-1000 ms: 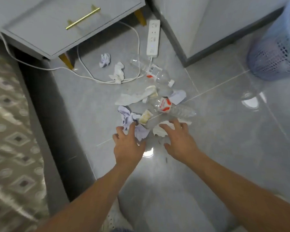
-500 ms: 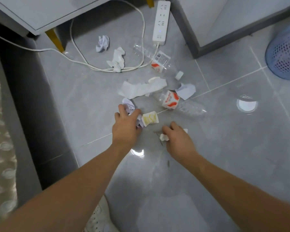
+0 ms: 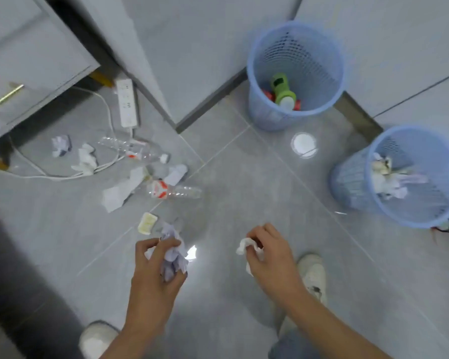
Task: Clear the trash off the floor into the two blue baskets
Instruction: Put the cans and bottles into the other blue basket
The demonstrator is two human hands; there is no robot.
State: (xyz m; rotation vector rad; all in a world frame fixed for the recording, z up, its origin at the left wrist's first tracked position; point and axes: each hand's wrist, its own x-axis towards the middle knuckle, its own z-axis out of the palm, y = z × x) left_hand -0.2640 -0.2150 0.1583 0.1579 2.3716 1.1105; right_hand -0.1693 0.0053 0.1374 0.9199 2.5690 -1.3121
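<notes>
My left hand (image 3: 153, 268) is closed around a crumpled lilac paper (image 3: 174, 255), lifted off the floor. A small white tissue (image 3: 246, 248) is pinched in my right hand (image 3: 270, 257). Two blue baskets stand to the right: the far basket (image 3: 259, 110) holds a green bottle and red items, the near basket (image 3: 347, 185) holds crumpled paper. Trash lies on the floor at left: a clear bottle with a red label (image 3: 171, 191), another clear bottle (image 3: 132, 150), a white paper sheet (image 3: 119, 193), a yellowish wrapper (image 3: 147, 222), paper balls (image 3: 60, 145) and a tissue (image 3: 87, 159).
A white power strip (image 3: 126, 102) and its cable (image 3: 62, 176) run through the trash by a grey drawer cabinet (image 3: 24, 60). A grey wall corner (image 3: 176, 123) juts out between trash and baskets. My white shoes (image 3: 313, 273) stand on the tiles.
Both hands closed on trash and lifted it from the floor, left on the lilac paper, right on the white tissue. The view swung right, bringing both baskets into sight.
</notes>
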